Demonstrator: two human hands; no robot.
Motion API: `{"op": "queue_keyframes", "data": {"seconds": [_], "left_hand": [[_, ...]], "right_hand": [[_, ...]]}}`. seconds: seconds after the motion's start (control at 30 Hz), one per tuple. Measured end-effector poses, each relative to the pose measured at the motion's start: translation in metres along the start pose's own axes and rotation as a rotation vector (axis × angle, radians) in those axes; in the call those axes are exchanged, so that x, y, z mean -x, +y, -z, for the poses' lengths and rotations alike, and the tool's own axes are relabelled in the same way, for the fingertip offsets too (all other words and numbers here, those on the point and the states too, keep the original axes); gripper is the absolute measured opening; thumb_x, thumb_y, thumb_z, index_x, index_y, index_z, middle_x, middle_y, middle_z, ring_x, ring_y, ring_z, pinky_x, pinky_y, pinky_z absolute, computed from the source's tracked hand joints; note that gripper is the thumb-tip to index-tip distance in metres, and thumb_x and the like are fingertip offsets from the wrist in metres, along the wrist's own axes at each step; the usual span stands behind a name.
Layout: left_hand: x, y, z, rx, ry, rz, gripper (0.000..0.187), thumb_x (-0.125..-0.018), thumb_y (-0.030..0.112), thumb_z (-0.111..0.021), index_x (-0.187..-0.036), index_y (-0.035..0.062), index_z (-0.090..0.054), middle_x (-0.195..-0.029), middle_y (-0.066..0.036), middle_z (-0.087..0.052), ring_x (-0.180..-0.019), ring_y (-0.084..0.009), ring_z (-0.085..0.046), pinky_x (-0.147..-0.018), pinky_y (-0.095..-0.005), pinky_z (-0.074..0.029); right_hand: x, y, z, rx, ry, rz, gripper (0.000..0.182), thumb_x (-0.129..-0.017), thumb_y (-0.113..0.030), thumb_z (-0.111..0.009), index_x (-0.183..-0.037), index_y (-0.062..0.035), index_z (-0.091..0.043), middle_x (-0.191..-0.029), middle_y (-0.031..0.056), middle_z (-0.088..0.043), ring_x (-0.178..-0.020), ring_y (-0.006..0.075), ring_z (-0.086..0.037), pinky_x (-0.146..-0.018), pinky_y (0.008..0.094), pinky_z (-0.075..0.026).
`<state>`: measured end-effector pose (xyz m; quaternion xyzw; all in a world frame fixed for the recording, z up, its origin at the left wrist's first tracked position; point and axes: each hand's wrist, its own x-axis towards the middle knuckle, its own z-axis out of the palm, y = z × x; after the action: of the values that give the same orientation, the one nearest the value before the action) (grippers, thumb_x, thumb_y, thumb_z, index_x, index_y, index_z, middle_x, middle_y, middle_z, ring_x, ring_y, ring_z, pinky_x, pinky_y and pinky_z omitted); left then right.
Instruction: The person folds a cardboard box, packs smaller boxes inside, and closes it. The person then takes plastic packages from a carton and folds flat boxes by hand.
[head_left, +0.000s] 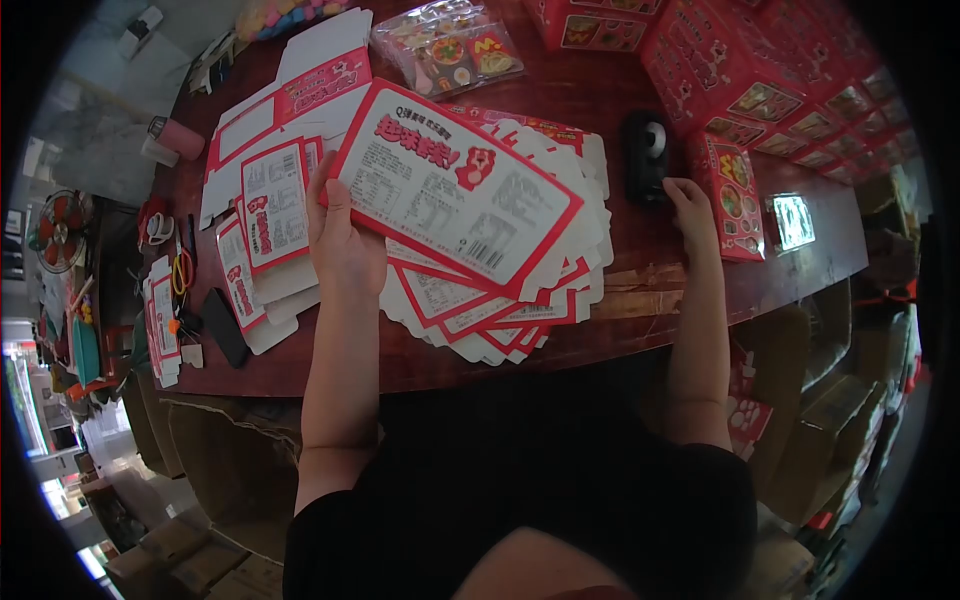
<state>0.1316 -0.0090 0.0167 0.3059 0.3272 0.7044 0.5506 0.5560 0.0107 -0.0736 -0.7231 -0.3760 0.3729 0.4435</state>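
My left hand [345, 235] grips the left end of a white printed box [455, 185] with red edges, tilted above a fanned pile of flat printed cartons [440, 300]. Its thumb lies on the printed face and the other fingers are mostly hidden. At the right, my right hand [690, 210] has its fingers pinched together beside the lower end of a black tape dispenser [645, 160]. Whatever is between those fingertips, if anything, is too small to make out.
Stacked red boxes [740, 75] stand at the back right, with one upright box [731, 195] near my right hand. More flat cartons [272, 205], orange-handled scissors [181, 270] and a black object [226, 327] lie left. Plastic-wrapped packs [450, 50] lie behind.
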Motion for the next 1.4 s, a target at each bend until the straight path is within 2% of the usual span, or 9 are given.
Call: {"op": "queue_keyframes", "data": {"seconds": [0.03,0.23,0.43,0.73,0.9,1.03,1.13,1.33,1.4], "left_hand": [[0.000,-0.003,-0.002,0.024,0.013,0.008,0.038,-0.096,0.023,-0.045,-0.129,0.0061,-0.034,-0.124,-0.013,-0.049,-0.115,-0.0222,-0.049,-0.098,-0.0392,-0.041],[-0.001,-0.019,0.009,0.096,0.121,0.024,0.036,-0.097,0.022,-0.043,-0.127,0.0042,-0.036,-0.123,-0.013,-0.049,-0.115,-0.0229,-0.048,-0.099,-0.0402,-0.040],[0.000,-0.021,0.015,0.095,0.157,-0.007,0.037,-0.097,0.024,-0.042,-0.127,0.0037,-0.035,-0.124,-0.012,-0.049,-0.114,-0.0232,-0.049,-0.097,-0.0414,-0.041],[0.002,-0.022,0.001,0.139,0.225,-0.001,0.036,-0.098,0.023,-0.040,-0.129,0.0043,-0.033,-0.124,-0.012,-0.047,-0.115,-0.0234,-0.048,-0.097,-0.0427,-0.041],[0.003,-0.020,-0.002,0.174,0.219,-0.024,0.035,-0.099,0.023,-0.039,-0.128,0.0047,-0.034,-0.125,-0.011,-0.046,-0.116,-0.0229,-0.047,-0.098,-0.0419,-0.041],[0.006,-0.017,-0.003,0.194,0.243,-0.040,0.033,-0.099,0.023,-0.038,-0.126,0.0047,-0.035,-0.126,-0.011,-0.046,-0.116,-0.0224,-0.047,-0.098,-0.0412,-0.041],[0.007,-0.018,-0.007,0.189,0.230,-0.037,0.033,-0.099,0.024,-0.037,-0.126,0.0047,-0.036,-0.126,-0.011,-0.046,-0.116,-0.0222,-0.047,-0.099,-0.0407,-0.040],[0.009,-0.024,-0.013,0.199,0.214,-0.005,0.034,-0.099,0.025,-0.037,-0.126,0.0051,-0.035,-0.125,-0.011,-0.047,-0.116,-0.0223,-0.047,-0.100,-0.0402,-0.039],[0.010,-0.025,-0.014,0.193,0.219,-0.005,0.034,-0.099,0.026,-0.037,-0.126,0.0051,-0.035,-0.125,-0.011,-0.047,-0.116,-0.0223,-0.047,-0.100,-0.0402,-0.039]], "right_hand": [[0.002,-0.003,-0.001,-0.051,-0.047,-0.086,0.016,-0.086,-0.019,-0.061,-0.096,-0.0065,-0.062,-0.072,-0.0055,-0.051,-0.062,0.0021,-0.042,-0.055,0.0180,-0.033],[-0.006,0.017,-0.016,-0.189,0.035,0.248,0.007,-0.086,-0.014,-0.061,-0.089,-0.0074,-0.060,-0.073,-0.0074,-0.050,-0.061,0.0014,-0.041,-0.053,0.0167,-0.032],[0.012,0.032,-0.042,-0.631,0.294,0.324,0.008,-0.088,-0.011,-0.059,-0.091,-0.0046,-0.057,-0.084,-0.0008,-0.054,-0.077,0.0073,-0.053,-0.070,0.0214,-0.046],[0.022,0.032,-0.035,-0.653,0.100,-0.033,0.009,-0.088,-0.011,-0.057,-0.091,-0.0026,-0.057,-0.095,0.0054,-0.055,-0.093,0.0147,-0.053,-0.087,0.0365,-0.048],[0.029,0.047,-0.035,-0.560,0.126,-0.037,0.011,-0.088,-0.012,-0.058,-0.092,-0.0018,-0.057,-0.096,0.0062,-0.056,-0.089,0.0151,-0.054,-0.083,0.0300,-0.049],[0.060,0.013,-0.056,-0.692,0.104,0.081,0.007,-0.088,-0.007,-0.056,-0.092,-0.0009,-0.056,-0.094,0.0072,-0.057,-0.081,0.0139,-0.056,-0.075,0.0245,-0.049],[0.085,-0.029,-0.058,-0.514,-0.247,0.336,0.006,-0.087,-0.001,-0.056,-0.092,-0.0016,-0.056,-0.087,0.0059,-0.058,-0.074,0.0123,-0.056,-0.070,0.0233,-0.047],[0.123,-0.116,-0.078,-0.347,-0.485,0.556,0.040,-0.083,0.001,-0.060,-0.120,-0.0035,-0.045,-0.077,0.0042,-0.058,-0.068,0.0106,-0.055,-0.065,0.0230,-0.046],[0.118,-0.117,-0.085,-0.125,-0.431,0.686,0.050,-0.082,-0.001,-0.062,-0.126,-0.0038,-0.039,-0.074,0.0043,-0.057,-0.068,0.0104,-0.056,-0.063,0.0237,-0.046]]}}
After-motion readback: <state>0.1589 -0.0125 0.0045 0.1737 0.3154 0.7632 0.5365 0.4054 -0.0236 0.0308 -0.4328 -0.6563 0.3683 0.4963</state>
